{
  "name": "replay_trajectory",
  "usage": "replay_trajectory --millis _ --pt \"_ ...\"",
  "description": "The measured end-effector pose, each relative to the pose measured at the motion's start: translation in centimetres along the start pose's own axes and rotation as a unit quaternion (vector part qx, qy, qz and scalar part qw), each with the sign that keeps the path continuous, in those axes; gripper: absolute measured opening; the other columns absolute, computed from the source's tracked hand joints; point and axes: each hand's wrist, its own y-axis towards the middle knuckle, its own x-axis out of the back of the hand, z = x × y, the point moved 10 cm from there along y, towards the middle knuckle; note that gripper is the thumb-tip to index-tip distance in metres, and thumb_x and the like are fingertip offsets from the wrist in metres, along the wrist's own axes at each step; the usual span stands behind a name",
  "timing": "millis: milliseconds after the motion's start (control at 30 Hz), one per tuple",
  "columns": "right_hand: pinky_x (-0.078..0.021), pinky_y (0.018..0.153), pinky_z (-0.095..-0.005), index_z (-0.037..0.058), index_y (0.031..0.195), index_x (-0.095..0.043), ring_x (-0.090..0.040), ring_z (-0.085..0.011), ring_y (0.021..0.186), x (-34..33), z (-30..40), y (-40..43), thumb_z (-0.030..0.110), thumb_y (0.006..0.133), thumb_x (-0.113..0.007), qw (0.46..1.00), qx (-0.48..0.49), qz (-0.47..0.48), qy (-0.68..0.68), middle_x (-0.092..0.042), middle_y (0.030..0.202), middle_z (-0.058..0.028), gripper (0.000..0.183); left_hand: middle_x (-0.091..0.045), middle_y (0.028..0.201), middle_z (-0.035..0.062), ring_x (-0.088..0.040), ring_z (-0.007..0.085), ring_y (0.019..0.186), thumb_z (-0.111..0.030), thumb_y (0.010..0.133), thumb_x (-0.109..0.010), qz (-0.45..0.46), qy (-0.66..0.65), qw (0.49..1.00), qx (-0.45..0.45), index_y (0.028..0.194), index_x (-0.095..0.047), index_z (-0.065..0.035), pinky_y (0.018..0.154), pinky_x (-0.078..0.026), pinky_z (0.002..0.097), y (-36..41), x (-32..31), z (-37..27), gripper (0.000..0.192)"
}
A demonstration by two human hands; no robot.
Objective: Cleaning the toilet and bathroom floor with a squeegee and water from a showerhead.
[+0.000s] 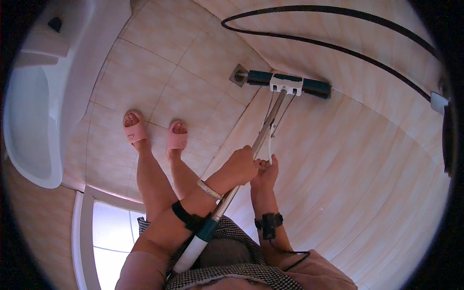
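Observation:
A roller sponge mop runs diagonally through the view, its metal pole (268, 121) slanting down to a white and green handle end (197, 244) against my body. My left hand (239, 166), with a bracelet on the wrist, is wrapped around the pole. Just beside it, my right hand (266, 172) has its fingers curled at the lower end of the white squeeze lever (269, 145). Two thin metal rods link the lever to the white bracket (286, 84) of the dark green mop head (317, 88). The head lies by the room's corner, close to a floor drain.
The square floor drain (238, 75) sits in the tiled floor (181, 79). A white washbasin (54, 145) stands at the left. A black hose (319, 43) loops along the wall at upper right. Below left is a bright doorway or window (112, 224). Pink slippers (135, 129) are on my feet.

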Motion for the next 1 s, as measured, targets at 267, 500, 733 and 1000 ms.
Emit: replay_trajectory --millis 267,500,733,1000 --pt "-0.0501 0.072 -0.0412 0.0079 0.062 -0.045 -0.055 -0.0245 0.067 -1.8 0.1 -4.2 0.046 0.090 -0.056 0.998 0.008 0.047 0.043 -0.049 0.061 -0.0091 0.049 -0.060 0.069 0.0270 -0.062 0.0323 0.047 -0.023 0.091 -0.052 0.014 -0.019 1.000 0.011 0.092 -0.046 0.0112 0.045 -0.051 0.0400 -0.5 -0.2 0.3 0.035" --pt "-0.0488 0.069 -0.0378 0.0096 0.064 -0.039 -0.054 -0.0238 0.067 -0.7 -0.2 -0.8 0.046 0.093 -0.048 0.999 0.031 0.002 -0.007 -0.048 0.062 -0.0086 0.047 -0.062 0.078 0.0297 -0.064 0.0343 0.053 -0.019 0.088 -0.054 0.030 -0.028 0.997 0.062 0.098 -0.046 0.0120 0.050 -0.054 0.0416 -1.3 0.2 0.7 0.033" --pt "-0.0462 0.063 -0.0333 0.0066 0.086 -0.053 -0.055 -0.0223 0.067 -5.4 6.9 14.5 0.050 0.097 -0.034 0.984 0.150 0.099 0.005 -0.056 0.074 -0.0078 0.049 -0.060 0.074 0.0280 -0.061 0.0310 0.046 -0.021 0.089 -0.054 0.063 -0.090 0.990 0.083 0.097 -0.042 0.0115 0.046 -0.053 0.0414 -1.8 -2.1 1.3 0.036" --pt "-0.0444 0.089 -0.0363 0.0053 0.111 -0.060 -0.057 -0.0183 0.098 -6.2 7.3 13.2 0.056 0.094 -0.042 0.949 0.100 0.130 -0.268 -0.063 0.096 -0.0064 0.056 -0.059 0.081 0.0261 -0.064 0.0290 0.058 -0.024 0.087 -0.056 0.052 -0.014 0.986 0.156 0.103 -0.045 0.0094 0.050 -0.055 0.0397 -3.7 -1.0 0.9 0.039"
